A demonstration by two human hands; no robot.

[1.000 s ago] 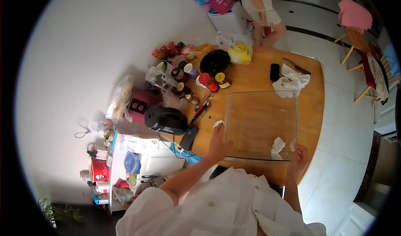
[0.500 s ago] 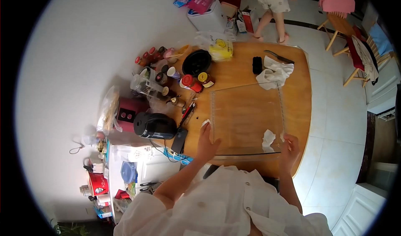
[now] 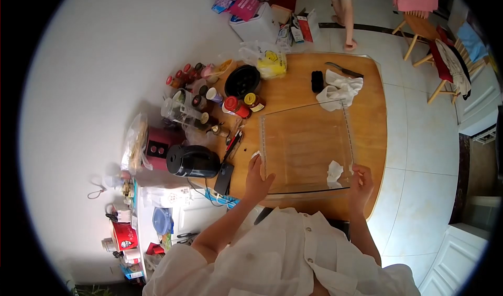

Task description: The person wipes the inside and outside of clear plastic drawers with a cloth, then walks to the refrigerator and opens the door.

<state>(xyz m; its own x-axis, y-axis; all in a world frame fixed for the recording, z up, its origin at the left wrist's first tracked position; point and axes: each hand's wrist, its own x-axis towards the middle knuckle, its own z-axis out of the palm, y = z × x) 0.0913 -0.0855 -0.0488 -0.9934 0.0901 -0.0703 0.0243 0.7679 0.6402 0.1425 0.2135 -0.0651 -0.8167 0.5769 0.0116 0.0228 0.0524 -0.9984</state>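
Note:
A clear rectangular glass panel (image 3: 304, 138) with pale, marked strips along its two sides lies on the wooden table in front of me. At its left edge, my left hand (image 3: 257, 185) has a white tissue (image 3: 255, 154) at its fingertips, with the thumb spread toward the panel. My right hand (image 3: 361, 183) is at the right edge, fingers pinched together by a small whitish piece that looks like tissue. A crumpled white paper piece (image 3: 335, 173) is near the panel's front right corner. A white cloth (image 3: 340, 89) touches the far edge.
Left of the panel are jars (image 3: 237, 107), a black bowl (image 3: 242, 81), a black kettle (image 3: 193, 160) and a power strip (image 3: 224, 179). A knife (image 3: 343, 69) and a small black object (image 3: 317, 81) are at the far right. A person (image 3: 343, 7) walks beyond the wooden table (image 3: 372, 128).
The view has shifted slightly. The person beyond the table has stepped farther away. Both hands stay at the panel's edges with little visible movement.

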